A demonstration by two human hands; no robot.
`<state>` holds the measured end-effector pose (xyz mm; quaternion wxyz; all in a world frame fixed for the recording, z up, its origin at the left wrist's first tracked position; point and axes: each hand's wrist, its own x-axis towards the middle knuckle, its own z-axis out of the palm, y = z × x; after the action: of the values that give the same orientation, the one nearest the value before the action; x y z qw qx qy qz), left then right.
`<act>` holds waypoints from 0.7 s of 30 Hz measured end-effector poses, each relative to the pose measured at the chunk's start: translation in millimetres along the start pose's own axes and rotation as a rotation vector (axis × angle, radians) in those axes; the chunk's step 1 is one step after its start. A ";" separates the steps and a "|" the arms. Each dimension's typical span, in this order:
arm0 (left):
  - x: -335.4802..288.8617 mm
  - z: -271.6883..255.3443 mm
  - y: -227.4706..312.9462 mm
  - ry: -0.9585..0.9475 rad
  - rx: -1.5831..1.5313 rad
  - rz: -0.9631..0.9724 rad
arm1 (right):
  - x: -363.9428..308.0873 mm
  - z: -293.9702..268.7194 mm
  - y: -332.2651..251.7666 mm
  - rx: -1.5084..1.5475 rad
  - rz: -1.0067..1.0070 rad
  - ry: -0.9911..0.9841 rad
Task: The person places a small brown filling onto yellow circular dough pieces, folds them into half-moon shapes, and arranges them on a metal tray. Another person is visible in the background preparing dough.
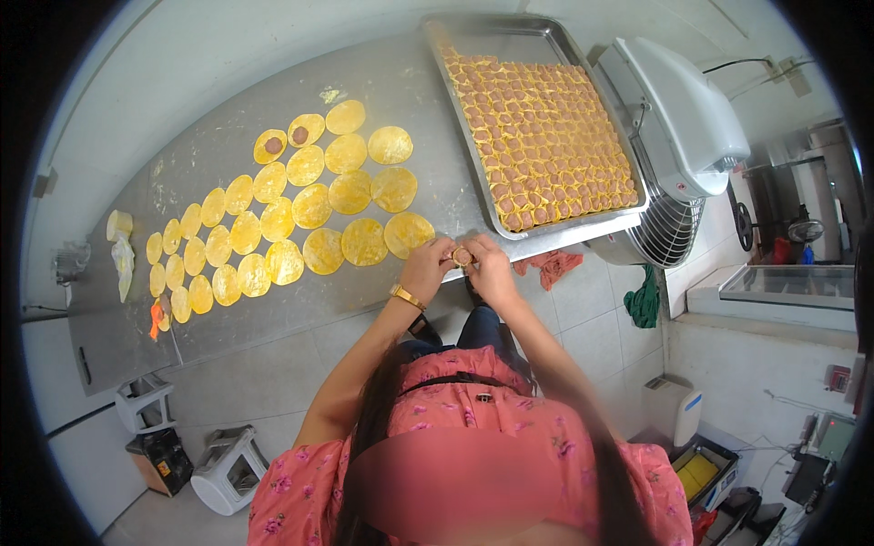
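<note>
Between the fingertips of my left hand (431,269) and my right hand (490,270) is a small dumpling (462,257), its yellow wrapper gathered around a brown filling. Both hands are closed on it, just over the table's front edge. Rows of round yellow dough wrappers (311,207) lie flat on the metal table (218,150) to the left. Two of the far wrappers carry a ball of brown filling (299,136). At the right, a large metal tray (546,36) holds tightly packed rows of finished dumplings (546,136), with bare metal showing at its far end.
A white mixer (669,109) with a wire guard stands right of the tray. Orange cloth (550,267) and green cloth (643,300) hang near the right side. White stools (229,466) stand on the floor at left. An orange item (156,320) sits at the table's left end.
</note>
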<state>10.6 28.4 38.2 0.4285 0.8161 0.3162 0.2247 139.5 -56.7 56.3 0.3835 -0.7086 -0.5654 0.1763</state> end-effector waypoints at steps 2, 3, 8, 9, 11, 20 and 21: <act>-0.6 1.1 -0.7 0.003 -0.004 -0.016 | -0.2 -0.1 -0.6 -0.008 -0.039 0.015; -0.9 1.8 -1.3 0.004 -0.006 -0.023 | 0.1 -0.7 -0.8 -0.001 -0.063 0.023; -2.1 4.2 -6.3 0.019 -0.100 -0.061 | 1.3 -7.6 -0.6 -0.001 0.010 -0.030; -2.5 3.2 -7.5 0.019 -0.140 -0.074 | 1.2 -8.3 -0.6 0.007 0.010 -0.007; -4.8 0.4 -9.5 0.008 -0.158 -0.093 | 1.4 -8.2 0.2 -0.011 0.021 -0.028; -4.8 -15.9 1.0 -0.094 -0.078 -0.182 | 20.4 -20.6 3.6 0.108 -0.071 -0.161; -4.5 -19.8 3.5 -0.077 -0.123 -0.194 | 26.8 -30.8 4.9 0.170 -0.040 -0.178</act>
<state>-4.0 34.7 51.3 0.5092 0.7619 0.3626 0.1696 171.8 -42.6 77.4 0.3941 -0.6436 -0.5942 0.2782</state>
